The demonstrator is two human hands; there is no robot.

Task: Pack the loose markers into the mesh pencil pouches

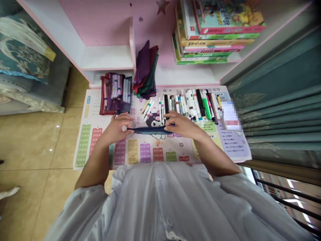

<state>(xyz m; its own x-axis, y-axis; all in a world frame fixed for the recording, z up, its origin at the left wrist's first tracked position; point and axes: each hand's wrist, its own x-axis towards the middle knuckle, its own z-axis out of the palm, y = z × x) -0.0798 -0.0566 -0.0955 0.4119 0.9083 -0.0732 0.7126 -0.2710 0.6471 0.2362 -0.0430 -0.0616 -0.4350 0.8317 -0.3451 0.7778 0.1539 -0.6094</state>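
1. Slim navy fabric pouch [149,130] over the pale printed mat [175,147]; left hand [117,129] and right hand [182,126] pinch opposite ends;
2. red, purple and blue translucent pouches [115,97] look filled;
3. loose multicoloured plastic markers [190,103] lie outside; stacked flat purple, red and green pouches [146,72] seem unfilled.

Held pouch [148,130]: dark blue. Stacked pouches [146,71]: purple, red and green. Filled pouches [112,104]: red, purple and dark blue. Marker row [190,103]: mostly white, with black and bright green. Desk mat [170,145]: pale, with multicoloured number columns and a black-and-white cartoon figure. Shelf [107,55]: white, edged pink. Curtain [283,100]: grey-teal, pale floral motif.
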